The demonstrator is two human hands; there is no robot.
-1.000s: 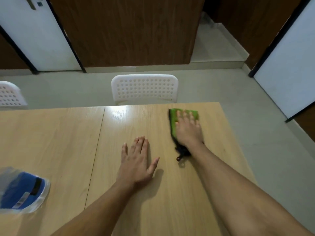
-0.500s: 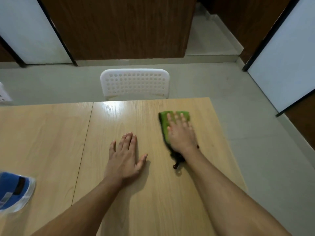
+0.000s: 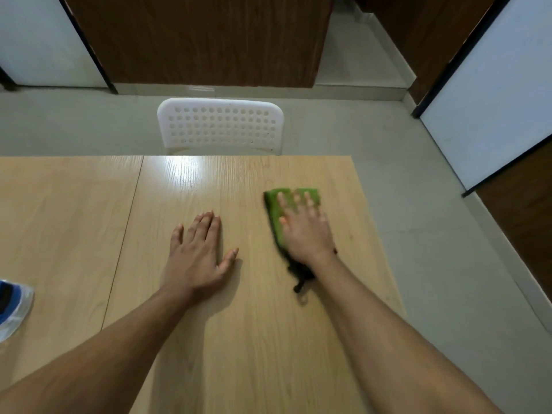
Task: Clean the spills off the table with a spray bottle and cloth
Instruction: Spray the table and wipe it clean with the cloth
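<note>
- Since a moment ago, the right hand [image 3: 306, 233] and the green cloth [image 3: 276, 210] under it have slid back from the table's far edge toward the person, and the blue-and-clear object [image 3: 12, 309] at the left has slipped further out of view.
- At the left edge, that blue-and-clear plastic object lies on the wooden table [image 3: 74, 222], cut off by the frame; what it is cannot be told.
- A seam runs across the tabletop from far to near, just left of the left hand [image 3: 198, 253].
- That left hand lies palm down on the bare wood, fingers straight and close together, thumb spread out to the right, holding nothing.
- Beyond the table's far edge stands a white plastic chair [image 3: 221, 127], its perforated backrest facing the table.
- A bright patch of reflected light sits on the wood just in front of the chair.
- Right of the left hand and apart from it, the right hand presses flat on the cloth with fingers spread; it is blurred.
- Green cloth shows past the fingertips and along the hand's left side, and a dark end with a small loop sticks out by the wrist.
- Pale floor [image 3: 433, 234] runs along the table's right side.
</note>
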